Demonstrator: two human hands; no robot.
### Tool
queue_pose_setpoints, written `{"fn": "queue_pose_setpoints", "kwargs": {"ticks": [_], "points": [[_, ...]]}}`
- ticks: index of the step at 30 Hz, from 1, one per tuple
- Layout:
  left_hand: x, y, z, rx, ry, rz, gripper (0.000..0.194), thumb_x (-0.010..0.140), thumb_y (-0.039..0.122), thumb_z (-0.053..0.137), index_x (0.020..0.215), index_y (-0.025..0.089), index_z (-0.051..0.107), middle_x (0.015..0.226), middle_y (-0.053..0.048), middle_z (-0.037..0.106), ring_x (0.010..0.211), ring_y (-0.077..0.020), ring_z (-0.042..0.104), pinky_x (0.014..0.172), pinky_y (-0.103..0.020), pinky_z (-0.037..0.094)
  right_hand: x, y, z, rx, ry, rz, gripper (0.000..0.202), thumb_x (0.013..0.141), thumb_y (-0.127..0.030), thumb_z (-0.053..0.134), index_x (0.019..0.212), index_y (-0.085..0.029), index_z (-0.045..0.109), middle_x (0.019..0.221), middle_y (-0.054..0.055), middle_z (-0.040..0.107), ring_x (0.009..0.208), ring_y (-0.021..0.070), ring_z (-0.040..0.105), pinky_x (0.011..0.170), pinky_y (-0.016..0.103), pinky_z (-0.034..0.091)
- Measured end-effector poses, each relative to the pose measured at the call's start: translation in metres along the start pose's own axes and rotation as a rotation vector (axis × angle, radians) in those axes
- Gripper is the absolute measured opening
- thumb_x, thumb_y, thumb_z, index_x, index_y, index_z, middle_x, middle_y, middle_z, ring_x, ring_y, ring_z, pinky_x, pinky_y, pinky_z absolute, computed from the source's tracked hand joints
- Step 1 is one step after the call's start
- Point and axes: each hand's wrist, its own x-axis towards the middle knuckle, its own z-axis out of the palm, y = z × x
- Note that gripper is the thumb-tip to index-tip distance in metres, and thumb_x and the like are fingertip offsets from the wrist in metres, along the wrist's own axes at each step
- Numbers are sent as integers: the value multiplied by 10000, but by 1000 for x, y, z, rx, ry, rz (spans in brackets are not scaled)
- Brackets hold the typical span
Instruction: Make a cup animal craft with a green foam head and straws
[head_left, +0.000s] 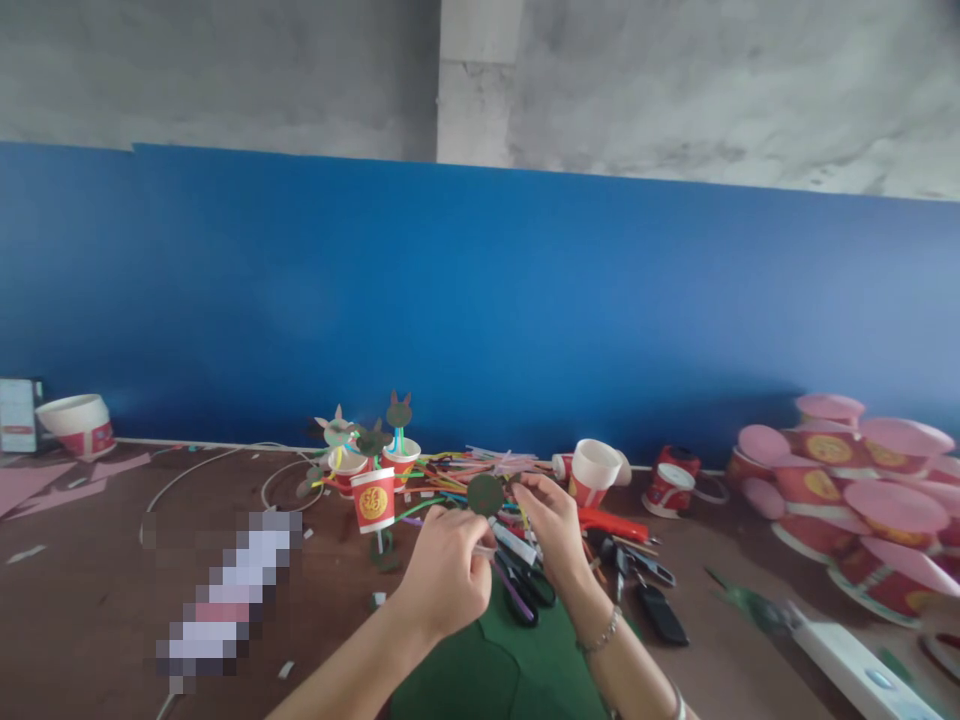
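Note:
A dark green paper disc (pixel 486 493) stands upright between my hands. My left hand (pixel 454 565) is closed just below the disc, its fingers curled in; what they grip is partly hidden. To the right of the disc, my right hand (pixel 547 515) pinches a small dark piece at its fingertips. Scissors (pixel 519 590) with dark handles and a white tube (pixel 514 541) lie below and between the hands. Dark green sheets (pixel 495 665) are spread under my forearms. Left of my hands is a red and white paper cup (pixel 373 500).
Cups with paper animal heads (pixel 400 412) stand behind on the left. Coloured pipe cleaners (pixel 472 462) lie behind my hands. A red glue gun (pixel 615 524), black key fob (pixel 661 614) and pink-topped cups (pixel 829 450) are at right. A blue partition (pixel 480 300) rises behind.

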Motion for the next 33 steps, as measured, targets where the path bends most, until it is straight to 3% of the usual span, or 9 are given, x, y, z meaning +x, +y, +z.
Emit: {"fn": "queue_pose_setpoints", "kwargs": {"ticks": [25,33], "points": [[-2,5,7,-79,-46,-51,215,623,46,433,713,181,575,742,-17,651,710,-175,538,736,-318,312,-7,-10,6,50,6,71,233,595,-334,704,688,-134,631,585,-11,581,544,110,495,526,222,393],[-2,3,8,-89,-52,-71,220,616,40,423,698,181,571,739,-15,650,717,-172,540,740,-313,311,-7,-6,6,35,-35,57,270,616,-348,709,754,-130,631,625,8,610,563,122,516,525,228,404]]}}
